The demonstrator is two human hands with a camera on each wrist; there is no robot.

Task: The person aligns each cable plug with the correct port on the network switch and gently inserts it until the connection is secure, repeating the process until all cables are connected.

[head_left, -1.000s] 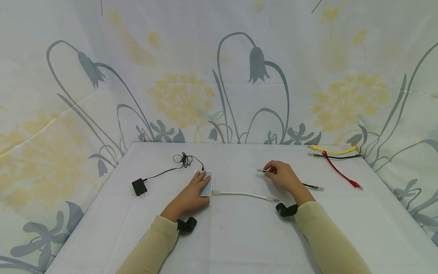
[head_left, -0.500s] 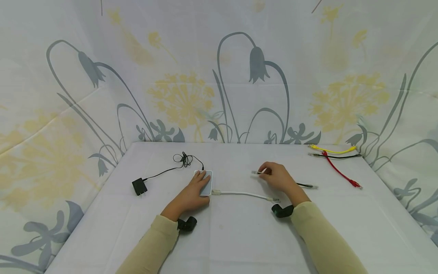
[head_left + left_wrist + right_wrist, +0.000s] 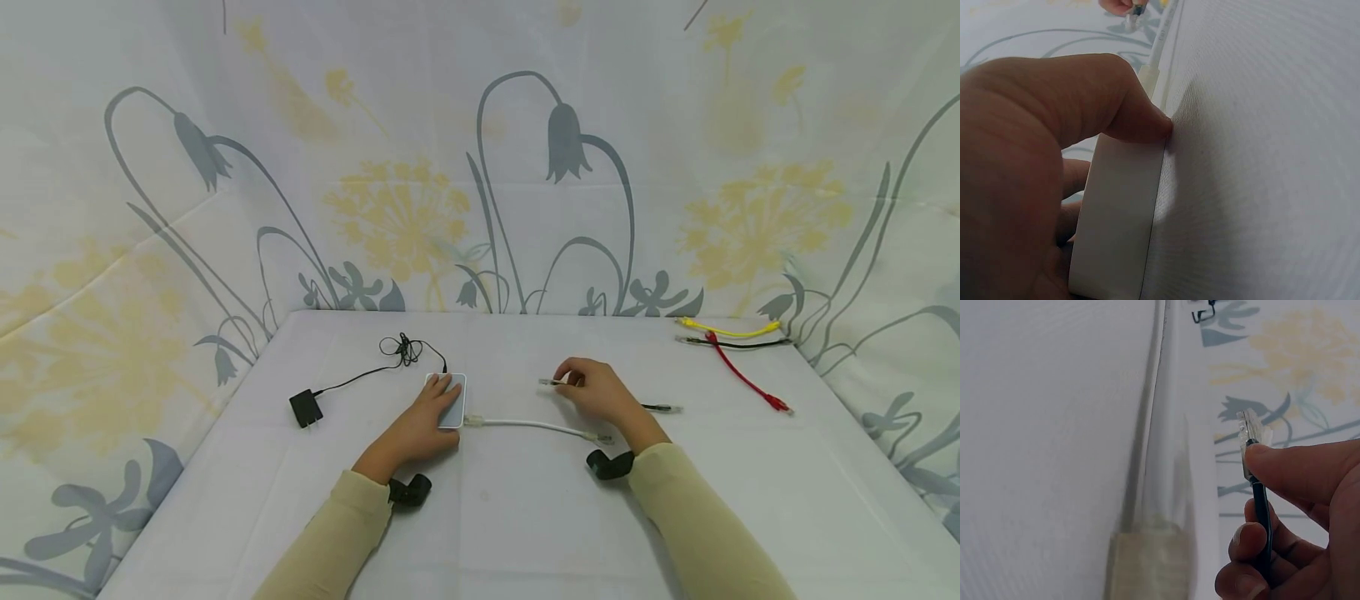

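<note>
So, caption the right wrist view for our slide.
Right hand pinching a black cable near its clear plug, beside a white cable.

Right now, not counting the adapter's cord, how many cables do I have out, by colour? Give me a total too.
Black: 2, the held black cable in the right hand and the far black cable
White: 1, the white cable
Red: 1, the red cable
Yellow: 1, the yellow cable
Total: 5
</note>
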